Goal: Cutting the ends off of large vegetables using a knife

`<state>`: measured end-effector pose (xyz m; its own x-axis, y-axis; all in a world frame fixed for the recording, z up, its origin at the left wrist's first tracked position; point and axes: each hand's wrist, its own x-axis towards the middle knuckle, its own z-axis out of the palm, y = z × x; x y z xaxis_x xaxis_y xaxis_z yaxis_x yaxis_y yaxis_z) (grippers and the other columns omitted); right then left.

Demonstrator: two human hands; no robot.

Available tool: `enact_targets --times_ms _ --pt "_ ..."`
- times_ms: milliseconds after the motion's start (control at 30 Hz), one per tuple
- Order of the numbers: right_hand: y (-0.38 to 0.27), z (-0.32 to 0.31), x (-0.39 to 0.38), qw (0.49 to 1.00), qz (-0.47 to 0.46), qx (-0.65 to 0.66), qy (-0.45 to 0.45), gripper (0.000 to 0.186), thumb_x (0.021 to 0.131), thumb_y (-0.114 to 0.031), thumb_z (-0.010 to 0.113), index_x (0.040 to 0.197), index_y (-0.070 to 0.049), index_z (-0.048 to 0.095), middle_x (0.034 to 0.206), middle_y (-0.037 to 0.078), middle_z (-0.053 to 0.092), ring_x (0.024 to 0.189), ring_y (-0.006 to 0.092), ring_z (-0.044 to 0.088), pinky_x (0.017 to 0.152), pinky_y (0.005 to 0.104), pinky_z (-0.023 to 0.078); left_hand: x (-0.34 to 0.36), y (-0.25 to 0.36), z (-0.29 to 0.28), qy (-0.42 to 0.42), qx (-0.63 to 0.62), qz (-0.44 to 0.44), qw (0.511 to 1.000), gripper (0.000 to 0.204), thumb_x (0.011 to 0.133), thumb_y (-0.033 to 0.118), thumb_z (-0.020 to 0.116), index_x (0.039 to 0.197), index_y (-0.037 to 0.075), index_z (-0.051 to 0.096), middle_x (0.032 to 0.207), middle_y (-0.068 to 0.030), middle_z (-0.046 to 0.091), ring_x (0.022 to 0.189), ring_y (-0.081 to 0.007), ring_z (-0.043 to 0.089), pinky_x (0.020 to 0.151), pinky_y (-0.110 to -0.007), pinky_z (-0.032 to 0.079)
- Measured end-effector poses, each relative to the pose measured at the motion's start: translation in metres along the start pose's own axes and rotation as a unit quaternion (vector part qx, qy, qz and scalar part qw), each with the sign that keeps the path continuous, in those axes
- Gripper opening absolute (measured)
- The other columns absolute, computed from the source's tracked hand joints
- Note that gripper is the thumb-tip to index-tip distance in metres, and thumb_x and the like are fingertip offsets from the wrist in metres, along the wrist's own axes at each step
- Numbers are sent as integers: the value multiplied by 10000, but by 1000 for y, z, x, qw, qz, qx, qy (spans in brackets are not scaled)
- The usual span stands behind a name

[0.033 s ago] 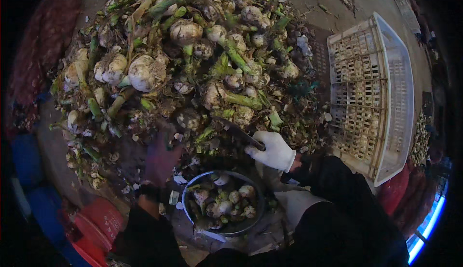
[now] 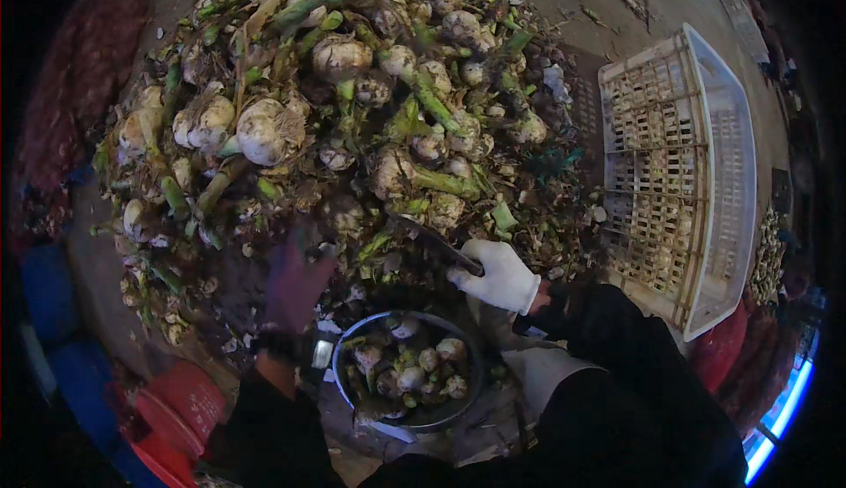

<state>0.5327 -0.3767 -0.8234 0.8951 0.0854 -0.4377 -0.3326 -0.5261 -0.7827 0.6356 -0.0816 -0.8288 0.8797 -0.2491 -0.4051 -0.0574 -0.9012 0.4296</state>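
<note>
White cloth covers the right hand (image 2: 500, 275), which is closed around the dark handle of a knife (image 2: 438, 243); the blade points up and to the left, into the lower edge of the heap. The left hand (image 2: 295, 284) wears a dark, purplish glove and is blurred, so I cannot tell if its fingers are closed on something; it reaches into the foot of the garlic pile (image 2: 352, 109) and seems to touch the loose stalks and skins there. The pile is large and lies on the floor in front of the person: pale, soil-stained garlic bulbs (image 2: 261, 131) with thick green stalks (image 2: 432, 105) attached, mixed with dry leaves and roots. Just below the hands, between the knees, stands a round metal bowl (image 2: 348, 360) that holds several trimmed bulbs without stalks. To the right a white plastic crate (image 2: 731, 180) stands tilted on its side, well apart from the hands, and a red plastic object (image 2: 181, 404) is near the left forearm. I judge that one bulb is light and firm, but its outer skin is papery and flakes off easily, and the soil makes it a little slippery. The stalk is stiff and fibrous, so it gives the better place to hold: the stalk close above the bulb, with the bulb free for the blade. The knife needs a firm grip.
</note>
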Motion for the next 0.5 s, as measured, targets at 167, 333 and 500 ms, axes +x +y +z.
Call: enact_targets --times_ms 167,333,500 --pt "-8 3 4 998 -51 -15 14 289 794 -278 688 861 -5 622 762 178 601 727 354 604 662 409 479 49 27 31 74 153 2 985 833 711 375 738 1403 119 352 1302 -237 499 1192 -394 492 989 -435 425" --pt "1 -2 -2 998 -48 -21 29 278 784 -255 705 872 -2 629 760 174 606 726 341 617 653 399 485 57 28 32 52 95 5 994 796 672 286 758 1363 96 411 1292 -264 493 1128 -393 545 956 -435 459" --pt "-6 7 -2 997 -67 -8 24 270 780 -253 708 865 -8 633 766 167 616 728 332 626 653 397 490 32 -32 21 -22 110 -46 993 823 689 306 746 1391 94 373 1287 -251 479 1123 -416 536 923 -477 471"
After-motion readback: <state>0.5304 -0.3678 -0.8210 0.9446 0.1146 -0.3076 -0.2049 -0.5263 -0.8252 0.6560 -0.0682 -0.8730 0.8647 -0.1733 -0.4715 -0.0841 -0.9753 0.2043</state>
